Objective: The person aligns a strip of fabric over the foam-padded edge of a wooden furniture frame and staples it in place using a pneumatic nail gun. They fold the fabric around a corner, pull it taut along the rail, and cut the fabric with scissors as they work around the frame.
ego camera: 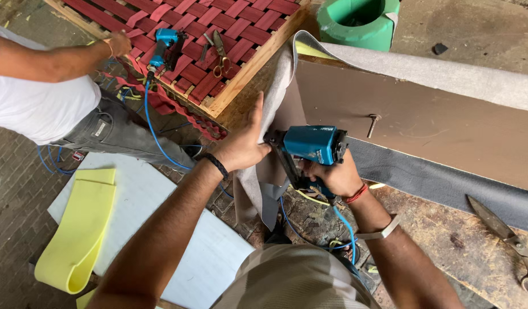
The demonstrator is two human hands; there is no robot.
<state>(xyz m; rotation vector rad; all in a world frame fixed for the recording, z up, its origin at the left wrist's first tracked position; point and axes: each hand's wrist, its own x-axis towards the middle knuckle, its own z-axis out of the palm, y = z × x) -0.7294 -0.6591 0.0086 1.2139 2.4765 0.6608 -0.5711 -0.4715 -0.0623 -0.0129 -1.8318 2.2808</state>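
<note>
- My right hand is wrapped tight around the grip of a blue pneumatic stapler, nose against the panel edge; blue air hose trails down from it.
- My left hand is spread flat, pressing grey fabric onto the corner of the brown board.
- Fabric drapes over the board's top edge, loose end hanging below my left hand.
- Scissors lie on the bench at right.
- Another person's hand is on a red webbed frame, second blue stapler resting there.
</note>
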